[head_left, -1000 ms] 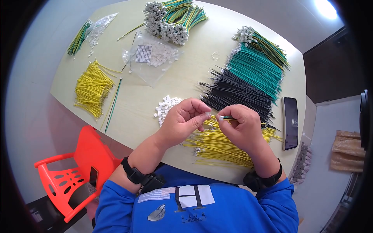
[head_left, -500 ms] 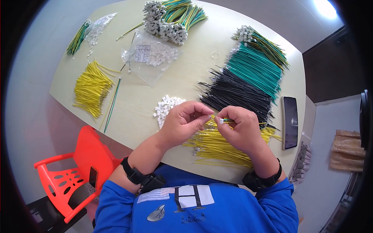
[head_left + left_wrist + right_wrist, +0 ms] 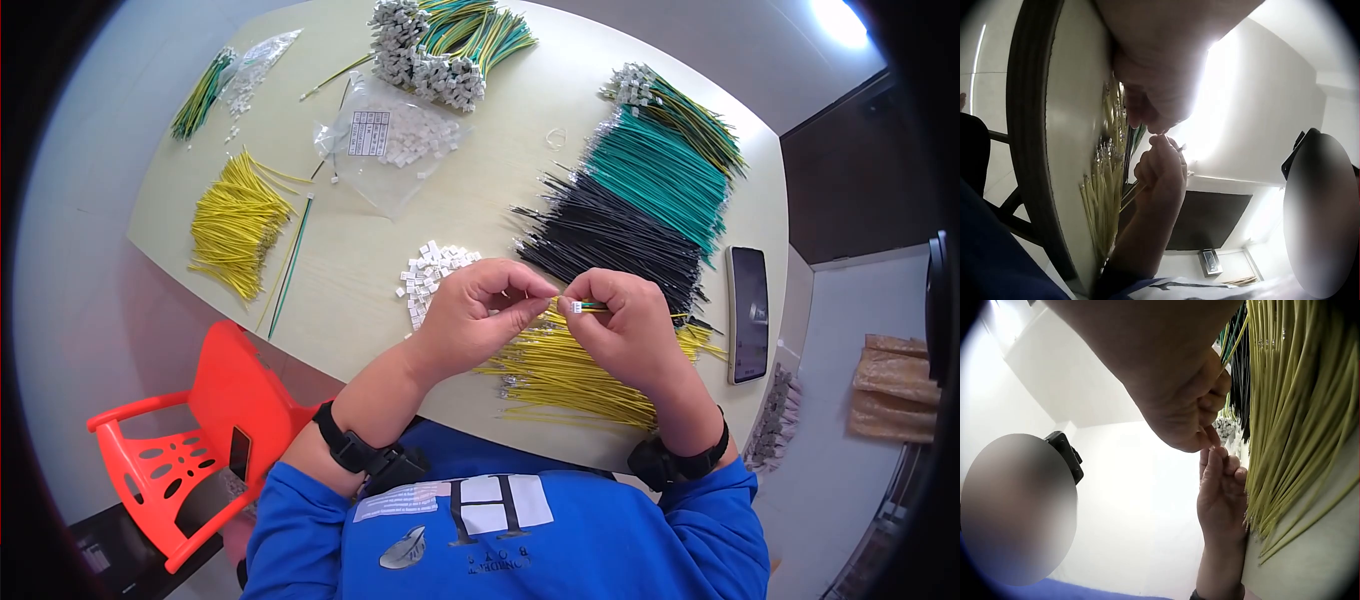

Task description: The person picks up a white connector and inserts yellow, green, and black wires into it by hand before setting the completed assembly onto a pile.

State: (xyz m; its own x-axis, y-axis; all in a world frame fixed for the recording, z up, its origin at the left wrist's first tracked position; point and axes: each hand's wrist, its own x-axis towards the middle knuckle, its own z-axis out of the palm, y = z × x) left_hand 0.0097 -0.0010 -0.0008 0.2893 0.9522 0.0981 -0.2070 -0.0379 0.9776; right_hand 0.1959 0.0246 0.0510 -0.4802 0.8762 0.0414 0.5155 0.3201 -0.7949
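In the head view the left hand (image 3: 482,318) pinches thumb and forefinger together around a small piece, mostly hidden by the fingertips. Close on its right, the right hand (image 3: 628,328) grips a small white connector (image 3: 577,307) with green and yellow wires running back under its fingers. The fingertips of both hands meet or nearly meet above the yellow wires (image 3: 570,375). The left wrist view shows the left hand (image 3: 1154,75) above the right hand (image 3: 1163,172); in the right wrist view the right hand (image 3: 1179,406) reaches down to the left hand (image 3: 1222,500).
Loose white connectors (image 3: 432,268) lie beyond the left hand. Black wires (image 3: 610,235), green wires (image 3: 660,165) and a phone (image 3: 747,315) are at the right. A clear bag (image 3: 385,165), wired bundles (image 3: 450,75) and yellow wires (image 3: 238,225) lie farther away. A red chair (image 3: 215,420) stands at left.
The left fingertips have moved slightly right, closer to the right hand, and the pale piece seen between them earlier is now mostly covered. The connector in the right hand has turned slightly.
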